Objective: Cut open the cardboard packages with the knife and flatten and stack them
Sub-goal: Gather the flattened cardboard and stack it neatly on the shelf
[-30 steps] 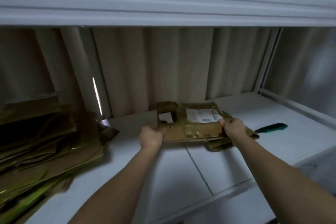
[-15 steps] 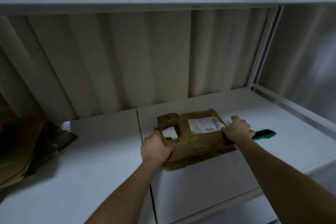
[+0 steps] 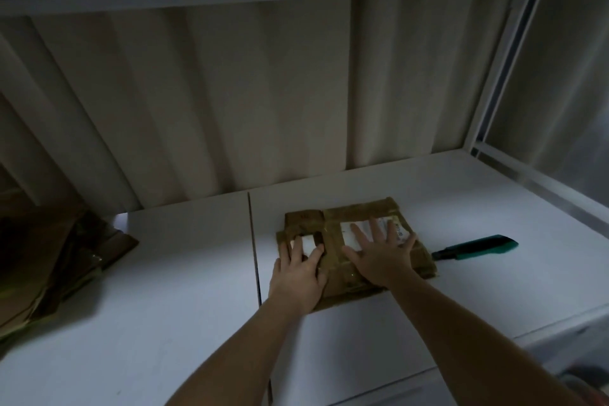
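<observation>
so the flattened cardboard package [image 3: 354, 217] is lying on the white shelf [image 3: 164, 290], a bit right of center in the frame, taped up brown with a white label [image 3: 379, 227] on top. both hands are flat on it, nothing gripped. left hand [image 3: 298, 273] sits on the left part with fingers straight, fingertips reaching a white patch [image 3: 308, 242] that shows through a cutout in the cardboard. right hand [image 3: 379, 257] is spread wide, palm down, fingers fanned over the label, pressing on the package rather than holding it

the knife [image 3: 476, 246], teal handle with a dark tip, lies on the shelf just right of the package, tip pointing at its right edge, neither hand touching it

over at the left edge of the frame there's a stack of flattened cardboard [image 3: 59, 270] in shadow, well apart from the package. behind it all is a beige corrugated back wall [image 3: 263, 92]
</observation>
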